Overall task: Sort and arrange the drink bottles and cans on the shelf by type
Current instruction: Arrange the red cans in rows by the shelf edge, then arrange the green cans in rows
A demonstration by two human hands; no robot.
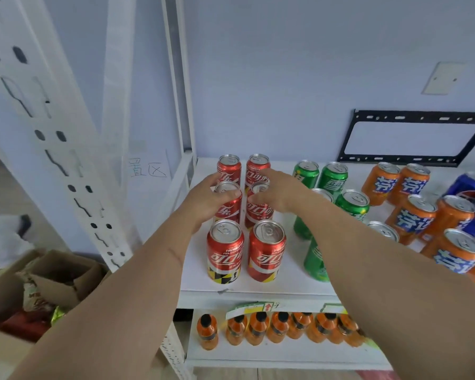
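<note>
Red cola cans stand in two columns on the white shelf (258, 286). My left hand (203, 201) grips the middle-left red can (228, 212), fingers round its far side and thumb over its top. My right hand (279, 192) grips the middle-right red can (259, 212) from the right side. Two more red cans (229, 165) stand behind and two (225, 250) in front. Green cans (332, 176) stand to the right, partly hidden by my right forearm. Orange cans (412, 218) and blue cans (469, 185) follow further right.
Orange bottles (258, 329) line the lower shelf. A white perforated shelf post (74, 171) rises at left. Open cardboard boxes (58, 275) sit on the floor at lower left. A black bracket (412, 138) leans on the wall behind the cans.
</note>
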